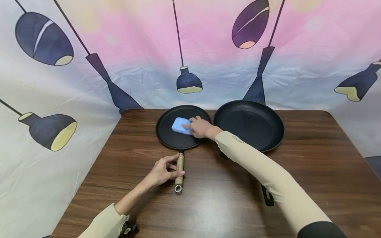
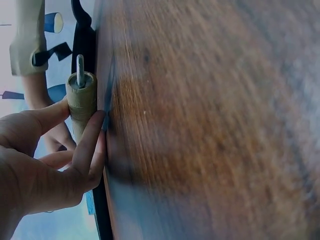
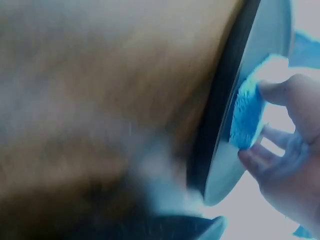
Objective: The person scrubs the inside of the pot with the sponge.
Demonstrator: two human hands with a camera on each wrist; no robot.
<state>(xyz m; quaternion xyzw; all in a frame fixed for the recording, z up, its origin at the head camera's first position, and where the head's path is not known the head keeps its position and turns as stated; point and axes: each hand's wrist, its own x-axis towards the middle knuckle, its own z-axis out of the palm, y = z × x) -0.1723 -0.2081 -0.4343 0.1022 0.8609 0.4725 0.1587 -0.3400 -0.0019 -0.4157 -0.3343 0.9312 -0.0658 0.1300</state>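
Note:
A flat black pan (image 1: 166, 135) with a wooden handle (image 1: 180, 165) lies toward the back of the table, its handle pointing at me. My left hand (image 1: 162, 172) grips that handle between thumb and fingers; the left wrist view shows the wooden grip (image 2: 82, 105) and its metal hanging ring from the end. On the pan's cooking surface lies a light blue sponge (image 1: 180, 125). My right hand (image 1: 200, 127) pinches the sponge by its right end, thumb on one side and fingers on the other, as the right wrist view shows the sponge (image 3: 250, 110) close up.
A larger, deeper black frying pan (image 1: 248, 122) stands just right of the flat one; my right forearm passes over it and hides part of its handle (image 1: 268, 196). Both rest on a brown wooden table (image 1: 214, 205). Behind hangs a cloth backdrop (image 1: 148, 49) printed with lamps.

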